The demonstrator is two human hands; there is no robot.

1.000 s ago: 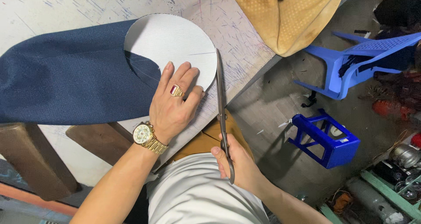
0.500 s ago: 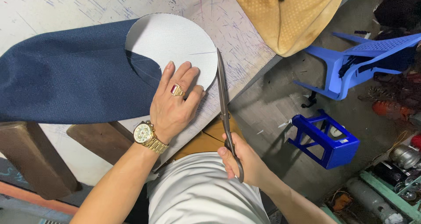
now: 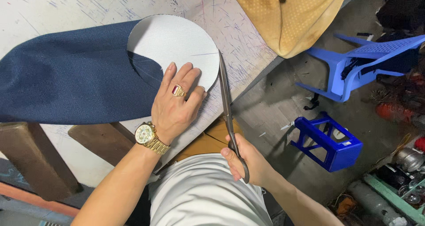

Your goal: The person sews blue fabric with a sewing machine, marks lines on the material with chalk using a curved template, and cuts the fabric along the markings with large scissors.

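— What does the frame show at the white cutting table [image 3: 248, 53]?

— A person's left hand [image 3: 177, 104], fingers spread flat, presses a pale grey disc [image 3: 177, 42] lying on that table, its left part overlapping navy cloth [image 3: 71, 82]. The right hand [image 3: 250, 164] is closed around the handles of long scissors [image 3: 226, 106], blades nearly shut along the disc's right edge.

— How far along is the cutting?

— The disc's visible edge looks trimmed round almost all the way; judging by the blades, only a short stretch near the table's front edge seems left.
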